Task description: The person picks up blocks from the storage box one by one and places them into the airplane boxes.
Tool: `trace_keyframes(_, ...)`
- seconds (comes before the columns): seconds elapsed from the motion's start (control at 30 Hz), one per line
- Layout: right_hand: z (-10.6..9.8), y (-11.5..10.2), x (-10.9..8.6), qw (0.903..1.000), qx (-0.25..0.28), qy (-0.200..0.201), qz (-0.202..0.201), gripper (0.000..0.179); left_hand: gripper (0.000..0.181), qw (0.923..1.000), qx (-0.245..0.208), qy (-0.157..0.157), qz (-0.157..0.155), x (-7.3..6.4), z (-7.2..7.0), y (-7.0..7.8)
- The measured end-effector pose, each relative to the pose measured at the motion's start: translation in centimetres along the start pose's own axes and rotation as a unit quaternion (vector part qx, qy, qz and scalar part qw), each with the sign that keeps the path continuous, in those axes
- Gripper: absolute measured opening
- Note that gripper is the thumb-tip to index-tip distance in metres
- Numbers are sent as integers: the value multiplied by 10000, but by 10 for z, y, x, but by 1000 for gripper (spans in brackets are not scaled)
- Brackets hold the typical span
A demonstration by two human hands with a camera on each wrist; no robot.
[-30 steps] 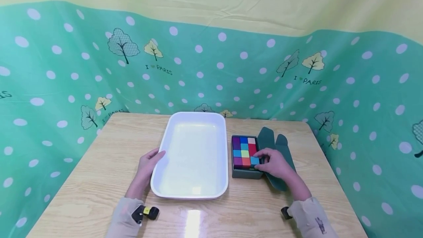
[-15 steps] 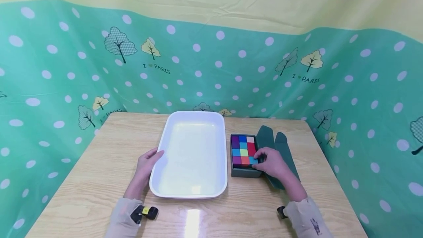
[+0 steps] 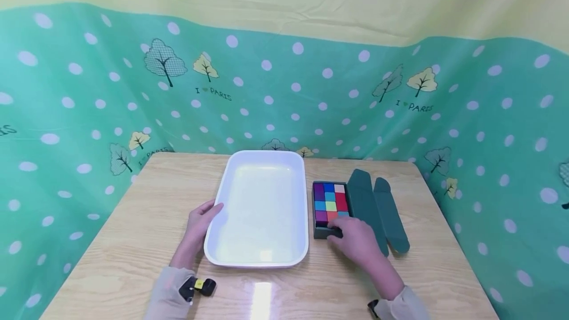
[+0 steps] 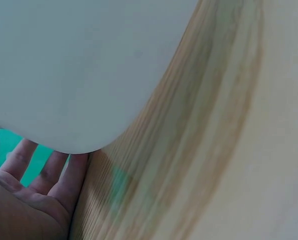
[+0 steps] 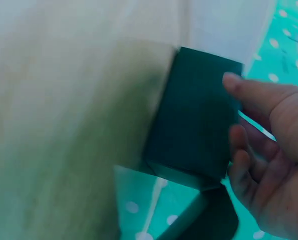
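A white plastic tray (image 3: 260,206) stands on the table. My left hand (image 3: 200,221) holds its left side, thumb over the rim and the other fingers outside; in the left wrist view, the fingers (image 4: 56,175) lie partly behind the tray. To the right of the tray is a dark green cardboard box (image 3: 321,233), filled with colored cube blocks (image 3: 331,205). At the box's near wall is my right hand (image 3: 353,238), thumb outside and fingers bent over the rim. Its fingertips are partly hidden, so whether they pinch the wall or a block is unclear.
The box's lid (image 3: 366,206) lies folded back to the right with its side flap (image 3: 392,223). Under everything is a wooden table (image 3: 133,251). A polka-dot curtain (image 3: 293,98) hangs behind and at both sides.
My right hand has moved from the blue block at the box's near right corner toward me and slightly left, to the near wall. My left hand stays on the tray.
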State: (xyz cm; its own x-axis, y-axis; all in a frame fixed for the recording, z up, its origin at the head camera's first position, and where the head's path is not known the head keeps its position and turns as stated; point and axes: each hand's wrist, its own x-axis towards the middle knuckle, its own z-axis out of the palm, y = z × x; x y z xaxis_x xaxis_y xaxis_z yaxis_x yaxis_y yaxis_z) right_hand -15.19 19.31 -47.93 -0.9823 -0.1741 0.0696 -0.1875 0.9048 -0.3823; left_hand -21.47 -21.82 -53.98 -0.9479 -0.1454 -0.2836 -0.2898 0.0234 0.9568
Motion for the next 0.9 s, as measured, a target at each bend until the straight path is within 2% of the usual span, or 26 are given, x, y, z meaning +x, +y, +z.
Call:
trace_keyframes(0.13, 8, 0, -1, 9984, -455, 324, -111, 18, 71, 10000, -6, -37, -13, -1, 2, 0)
trace_keyframes(0.3, 5, 9, 2, 9985, -343, 422, -31, 15, 71, 10000, -3, 6, 5, -2, 2, 1)
trace_keyframes(0.47, -7, 32, 4, 9983, -314, 459, 188, 14, 69, 10000, -76, 54, 3, -1, 4, 1)
trace_keyframes(0.7, -27, 72, 8, 9975, -289, 372, 522, 22, 69, 9999, -24, 118, -8, -2, 4, 2)
trace_keyframes(0.9, -38, 99, 12, 9944, -123, 72, 1046, 26, 72, 10000, 23, 37, -66, -4, 1, 1)
